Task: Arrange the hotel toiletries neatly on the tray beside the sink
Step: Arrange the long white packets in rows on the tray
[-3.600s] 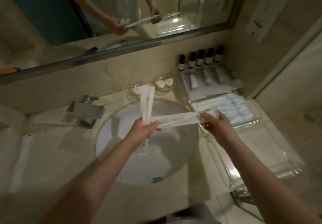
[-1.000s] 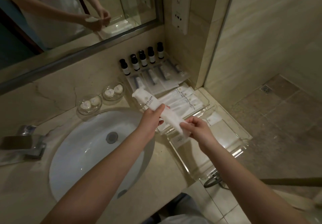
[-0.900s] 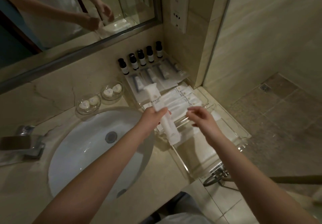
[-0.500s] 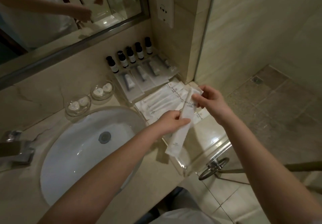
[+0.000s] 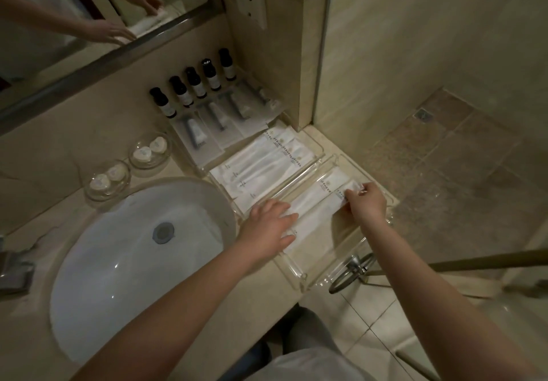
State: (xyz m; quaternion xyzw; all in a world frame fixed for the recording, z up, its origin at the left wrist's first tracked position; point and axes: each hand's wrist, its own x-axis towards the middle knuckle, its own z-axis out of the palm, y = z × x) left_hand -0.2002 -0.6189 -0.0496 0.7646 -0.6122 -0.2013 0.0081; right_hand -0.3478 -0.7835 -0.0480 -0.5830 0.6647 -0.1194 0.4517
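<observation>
A clear acrylic tray (image 5: pixel 314 274) sits at the counter's front right, beside the sink (image 5: pixel 124 265). Two long white sachets (image 5: pixel 317 205) lie side by side in it. My left hand (image 5: pixel 268 226) rests flat, fingers straight, on their near ends. My right hand (image 5: pixel 366 202) pinches the far end of the nearer sachet. A second clear tray (image 5: pixel 308 155) behind holds several white sachets (image 5: pixel 261 164). Further back lie several packets with small tubes (image 5: pixel 213 125) and a row of dark-capped bottles (image 5: pixel 192 87).
Two small glass dishes (image 5: pixel 149 150) (image 5: pixel 108 179) with wrapped soaps stand by the wall behind the sink. A tap (image 5: pixel 14 268) is at the far left. The counter edge drops to the tiled floor (image 5: pixel 450 155) on the right; a metal ring holder (image 5: pixel 353 271) hangs below.
Both hands lowered the long white sachet from the air into the front tray, laying it next to another sachet. My left hand went from gripping it to lying flat on it.
</observation>
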